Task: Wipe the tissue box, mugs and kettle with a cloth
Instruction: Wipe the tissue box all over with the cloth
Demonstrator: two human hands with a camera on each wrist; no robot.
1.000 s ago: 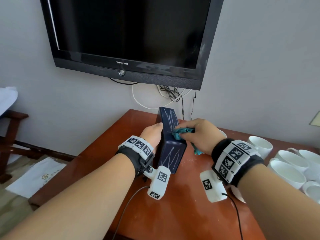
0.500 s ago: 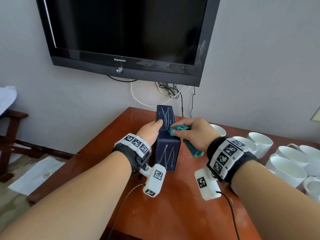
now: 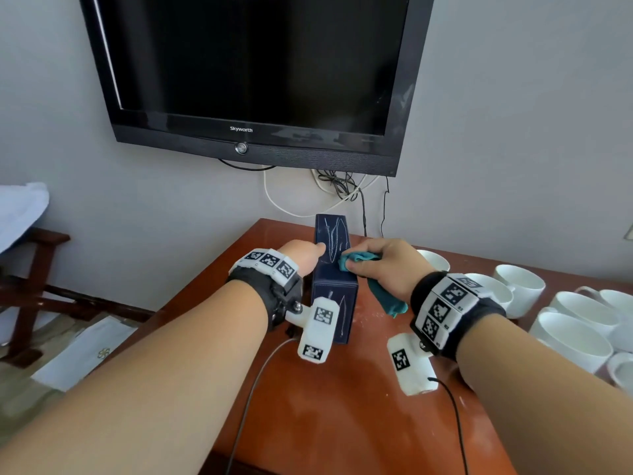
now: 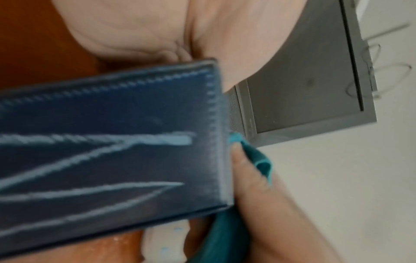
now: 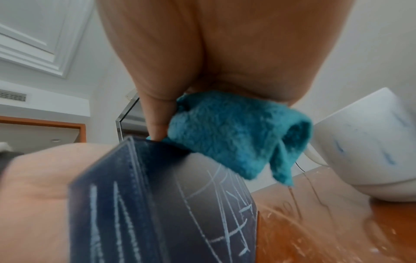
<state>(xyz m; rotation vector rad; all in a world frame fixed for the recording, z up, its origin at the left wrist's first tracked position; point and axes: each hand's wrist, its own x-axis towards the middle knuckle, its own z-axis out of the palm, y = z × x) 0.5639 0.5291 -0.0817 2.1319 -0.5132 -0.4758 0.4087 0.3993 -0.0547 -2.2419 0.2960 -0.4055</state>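
A dark navy tissue box [image 3: 334,269] marked with pale scribbles stands on a narrow side on the red-brown table [image 3: 342,406]. My left hand [image 3: 301,255] holds its left side, thumb lying over the top. My right hand [image 3: 380,265] grips a teal cloth [image 3: 359,260] and presses it on the box's top right edge, a tail hanging down beside the box. In the left wrist view the tissue box [image 4: 112,151] fills the frame beside the cloth [image 4: 263,163]. The right wrist view shows the cloth [image 5: 225,131] bunched on the box [image 5: 157,204]. No kettle is in view.
Several white mugs [image 3: 520,286] stand in a cluster at the table's right; one mug [image 5: 371,151] is close to my right hand. A black television [image 3: 253,73] hangs on the wall above, cables [image 3: 342,186] dangling behind the box. A wooden stand [image 3: 30,286] is at left.
The right hand has rubbed the cloth a little along the box's top, towards its right edge. The left hand keeps its hold, and the box stands straighter than a second ago.
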